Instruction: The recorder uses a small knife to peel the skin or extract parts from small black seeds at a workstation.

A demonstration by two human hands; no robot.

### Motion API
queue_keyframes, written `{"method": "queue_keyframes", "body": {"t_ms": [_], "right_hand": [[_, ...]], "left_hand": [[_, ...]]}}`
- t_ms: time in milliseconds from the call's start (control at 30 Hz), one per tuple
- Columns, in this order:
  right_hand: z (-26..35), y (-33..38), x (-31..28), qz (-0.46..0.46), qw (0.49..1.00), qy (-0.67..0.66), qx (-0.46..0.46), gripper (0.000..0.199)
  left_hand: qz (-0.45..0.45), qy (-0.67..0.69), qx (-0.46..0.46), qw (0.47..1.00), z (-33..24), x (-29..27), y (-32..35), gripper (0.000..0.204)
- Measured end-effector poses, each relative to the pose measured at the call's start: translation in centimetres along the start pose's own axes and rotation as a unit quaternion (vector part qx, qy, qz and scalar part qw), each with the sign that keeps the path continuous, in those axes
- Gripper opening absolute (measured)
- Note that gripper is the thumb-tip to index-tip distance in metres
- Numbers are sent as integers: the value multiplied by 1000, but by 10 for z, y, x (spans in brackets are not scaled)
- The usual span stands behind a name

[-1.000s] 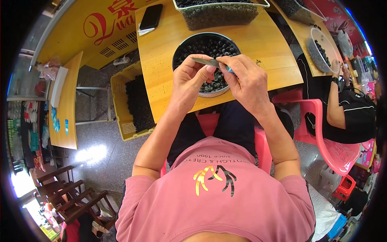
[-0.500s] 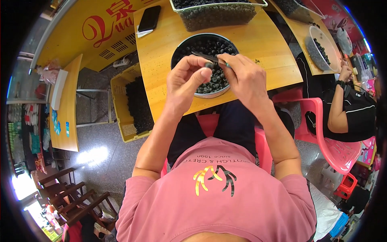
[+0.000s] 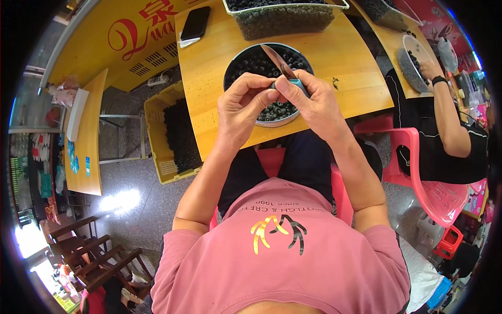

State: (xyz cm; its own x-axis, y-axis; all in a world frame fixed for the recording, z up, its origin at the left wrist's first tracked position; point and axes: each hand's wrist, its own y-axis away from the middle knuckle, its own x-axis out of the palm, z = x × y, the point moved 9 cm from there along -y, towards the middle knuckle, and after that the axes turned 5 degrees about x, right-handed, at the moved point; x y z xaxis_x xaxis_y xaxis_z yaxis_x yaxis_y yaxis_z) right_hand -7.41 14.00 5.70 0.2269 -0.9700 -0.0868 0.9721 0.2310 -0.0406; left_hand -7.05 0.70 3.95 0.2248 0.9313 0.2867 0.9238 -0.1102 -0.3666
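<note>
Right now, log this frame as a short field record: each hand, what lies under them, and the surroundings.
left hand: fingers pinch a small dark item, too small to identify
right hand: grips a knife, blade pointing away from the person
below hands: round metal bowl of dark berries
table: yellow wood, with phone and clear tub
floor left: yellow crate
right: another person's arm

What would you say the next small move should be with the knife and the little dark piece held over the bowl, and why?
Probably draw the knife blade down into the small dark piece pinched by the left hand. The right hand grips the handle with the blade angled up, both hands meet over the round bowl of dark pieces, so scraps would fall inside.
</note>
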Motion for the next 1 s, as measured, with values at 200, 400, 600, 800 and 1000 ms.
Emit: {"method": "queue_keyframes", "body": {"t_ms": [200, 400, 600, 800, 1000], "right_hand": [[-18, -2, 5, 8, 998, -58, 28, 29], [-24, -4, -19, -31, 999, -18, -11, 28], [-39, -2, -35, -51, 998, -1, 40, 28], [-43, -2, -34, -61, 996, 56, 30, 30], [-42, -4, -29, -49, 996, 56, 45, 32]], "left_hand": [[-12, -3, -9, 1000, -11, -16, 4, 17], [-208, -237, 66, 947, -55, -136, 26, 18], [-216, -545, 67, 808, -77, -182, 45, 21], [133, -465, 107, 869, -42, -44, -7, 10], [457, -605, 69, 648, 49, 12, -13, 12]]}}
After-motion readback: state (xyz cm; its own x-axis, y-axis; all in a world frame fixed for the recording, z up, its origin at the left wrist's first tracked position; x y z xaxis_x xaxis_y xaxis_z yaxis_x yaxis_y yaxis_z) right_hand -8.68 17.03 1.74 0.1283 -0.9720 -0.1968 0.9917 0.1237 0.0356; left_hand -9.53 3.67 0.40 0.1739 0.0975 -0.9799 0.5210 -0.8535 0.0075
